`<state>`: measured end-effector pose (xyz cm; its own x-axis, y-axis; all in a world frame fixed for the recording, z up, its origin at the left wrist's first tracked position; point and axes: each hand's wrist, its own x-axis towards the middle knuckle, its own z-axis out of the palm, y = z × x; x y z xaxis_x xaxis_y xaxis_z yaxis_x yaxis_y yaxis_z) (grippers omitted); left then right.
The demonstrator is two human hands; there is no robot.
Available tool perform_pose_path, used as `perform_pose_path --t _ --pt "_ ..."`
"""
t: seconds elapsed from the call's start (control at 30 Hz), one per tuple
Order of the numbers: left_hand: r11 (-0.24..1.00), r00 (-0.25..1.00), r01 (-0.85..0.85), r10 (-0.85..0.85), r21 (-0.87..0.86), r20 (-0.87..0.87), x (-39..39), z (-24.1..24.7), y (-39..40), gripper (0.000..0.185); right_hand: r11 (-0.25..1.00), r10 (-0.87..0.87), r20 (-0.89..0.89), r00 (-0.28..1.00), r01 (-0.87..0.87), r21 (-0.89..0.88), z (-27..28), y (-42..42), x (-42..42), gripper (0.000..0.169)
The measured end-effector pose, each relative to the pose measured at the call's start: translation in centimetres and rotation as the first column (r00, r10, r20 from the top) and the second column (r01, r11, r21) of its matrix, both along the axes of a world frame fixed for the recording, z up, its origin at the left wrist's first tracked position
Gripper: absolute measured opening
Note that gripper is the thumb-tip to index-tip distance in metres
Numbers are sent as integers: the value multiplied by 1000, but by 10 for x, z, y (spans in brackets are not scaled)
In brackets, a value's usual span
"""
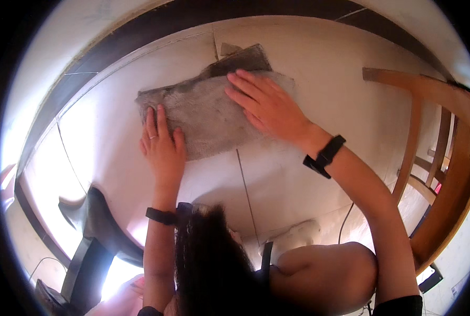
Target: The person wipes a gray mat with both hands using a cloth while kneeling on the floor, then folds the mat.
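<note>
A grey plush cloth [203,118] lies spread flat on pale floor tiles. A darker folded part [241,61] sticks out past its far edge. My left hand [162,148] rests on the cloth's left end, palm down, with the fingers somewhat apart. On the right part of the cloth, my right hand [268,106] lies palm down with the fingers stretched out. Neither hand grips anything. Black bands circle both wrists.
A dark baseboard [235,10] curves along the wall beyond the cloth. To the right stands a wooden chair [436,94]. A dark, smooth furniture base [100,221] is at the lower left. My bent knee [326,276] and a pale shoe [298,233] are at the bottom, beside dark hair [211,260].
</note>
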<state>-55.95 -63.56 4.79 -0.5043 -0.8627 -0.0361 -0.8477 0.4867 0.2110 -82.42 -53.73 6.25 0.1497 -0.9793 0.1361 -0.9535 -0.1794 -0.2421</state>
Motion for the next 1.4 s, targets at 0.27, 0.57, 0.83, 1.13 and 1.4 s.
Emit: perform_pose_path --t 0.27,0.57,0.83,1.13,1.4 --pt "988 984 -128 116 -84 -138 26 -2 -47 44 954 -298 89 950 295 47 17 -21 -31 42" --pt "978 960 -203 208 49 -187 33 -18 -60 41 916 -397 141 907 382 125 3 -2 -33 23" --pt "900 855 -327 412 288 -315 34 -9 -60 43 945 -175 283 943 242 -220 27 -5 -18 15" --pt "959 928 -109 4 -262 -372 24 -3 -41 29 825 -375 189 908 419 -379 -1 -27 -13 27" --pt "879 876 461 -431 119 -216 42 19 4 29 997 3 98 995 4 -71 -1 41 -5 24"
